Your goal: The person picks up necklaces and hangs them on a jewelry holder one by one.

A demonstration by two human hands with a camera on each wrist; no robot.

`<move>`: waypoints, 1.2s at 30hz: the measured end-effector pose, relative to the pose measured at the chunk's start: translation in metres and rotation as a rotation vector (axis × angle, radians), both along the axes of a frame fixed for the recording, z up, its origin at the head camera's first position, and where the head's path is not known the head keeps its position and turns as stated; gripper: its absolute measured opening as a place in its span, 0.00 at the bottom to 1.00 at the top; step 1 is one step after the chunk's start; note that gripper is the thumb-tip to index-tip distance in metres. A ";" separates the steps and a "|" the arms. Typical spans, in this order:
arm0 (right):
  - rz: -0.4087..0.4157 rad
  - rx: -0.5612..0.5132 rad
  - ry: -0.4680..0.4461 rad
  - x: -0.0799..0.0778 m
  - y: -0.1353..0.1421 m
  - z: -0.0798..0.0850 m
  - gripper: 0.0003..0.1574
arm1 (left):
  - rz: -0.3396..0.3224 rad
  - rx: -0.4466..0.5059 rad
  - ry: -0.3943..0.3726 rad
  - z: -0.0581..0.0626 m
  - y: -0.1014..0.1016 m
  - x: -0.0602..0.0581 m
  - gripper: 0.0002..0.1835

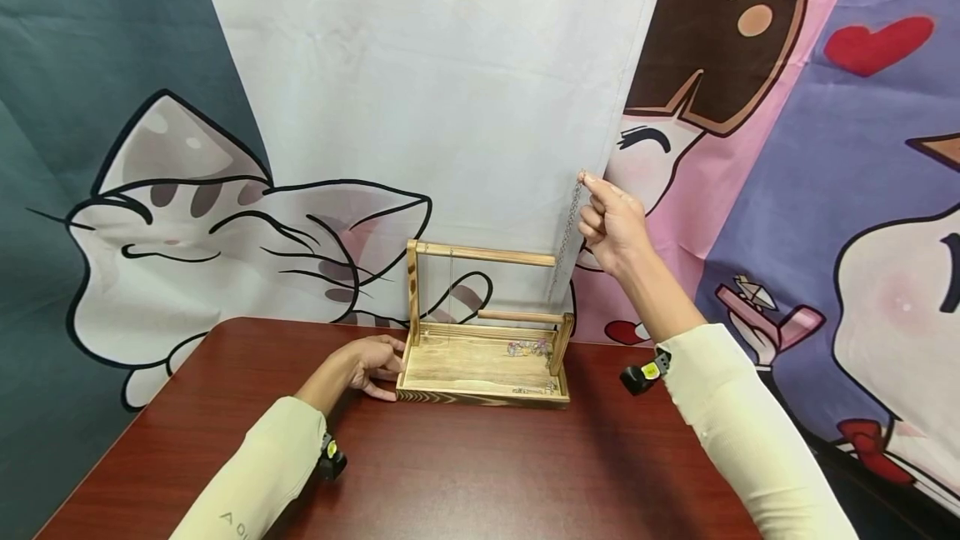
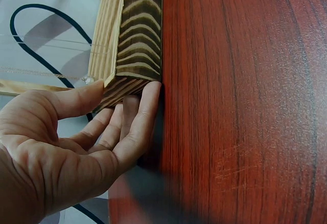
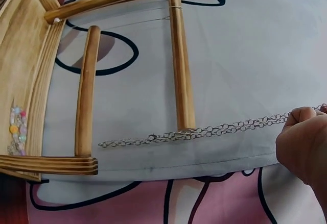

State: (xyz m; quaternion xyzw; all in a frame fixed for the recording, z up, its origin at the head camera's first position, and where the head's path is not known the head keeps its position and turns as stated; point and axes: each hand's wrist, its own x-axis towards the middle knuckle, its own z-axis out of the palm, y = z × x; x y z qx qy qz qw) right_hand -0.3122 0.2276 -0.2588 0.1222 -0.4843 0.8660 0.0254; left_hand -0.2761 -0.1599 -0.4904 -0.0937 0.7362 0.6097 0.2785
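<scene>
A wooden jewelry stand [image 1: 457,365] with a shallow tray base is on the table. My left hand [image 1: 371,367] holds its left end; in the left wrist view the thumb lies on the tray's rim and the fingers are against the end wall. Up at the right, my right hand [image 1: 617,227] pinches a silver chain necklace [image 3: 230,128] by its top. The doubled chain hangs straight down beside the free right end of the upper bar [image 1: 487,255]. The lower bar [image 1: 521,317] juts leftward from the right post. One thin chain [image 1: 451,298] hangs on the upper bar.
Colorful beaded jewelry [image 1: 528,347] lies in the tray's right part, with small silvery pieces [image 1: 532,389] near its front edge. The reddish-brown table [image 1: 480,473] meets a printed cloth backdrop [image 1: 450,90] close behind the stand. Both wrists wear small black cameras.
</scene>
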 end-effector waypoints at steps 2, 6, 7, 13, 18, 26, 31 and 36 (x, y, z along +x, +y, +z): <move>0.001 -0.001 -0.008 -0.001 0.000 -0.002 0.19 | 0.000 0.002 0.000 0.000 0.000 0.000 0.30; -0.014 0.022 -0.007 -0.004 -0.001 -0.008 0.20 | 0.001 0.003 -0.001 0.000 0.001 0.001 0.30; -0.020 0.031 -0.005 -0.005 -0.002 -0.010 0.20 | 0.000 0.003 -0.001 0.000 0.001 0.001 0.30; -0.040 0.070 -0.009 -0.006 -0.009 -0.018 0.19 | -0.009 0.000 0.003 0.001 0.001 0.001 0.30; -0.060 0.076 -0.020 -0.009 -0.013 -0.021 0.18 | -0.006 0.001 0.004 0.001 0.000 0.001 0.30; -0.074 0.066 -0.047 -0.014 -0.015 -0.025 0.16 | -0.004 -0.003 0.002 0.002 0.002 0.001 0.30; -0.072 0.087 -0.049 -0.015 -0.018 -0.028 0.16 | -0.002 -0.005 0.002 0.002 0.002 0.001 0.30; -0.058 0.089 -0.058 -0.013 -0.022 -0.030 0.14 | -0.005 -0.007 0.007 0.001 0.001 0.002 0.30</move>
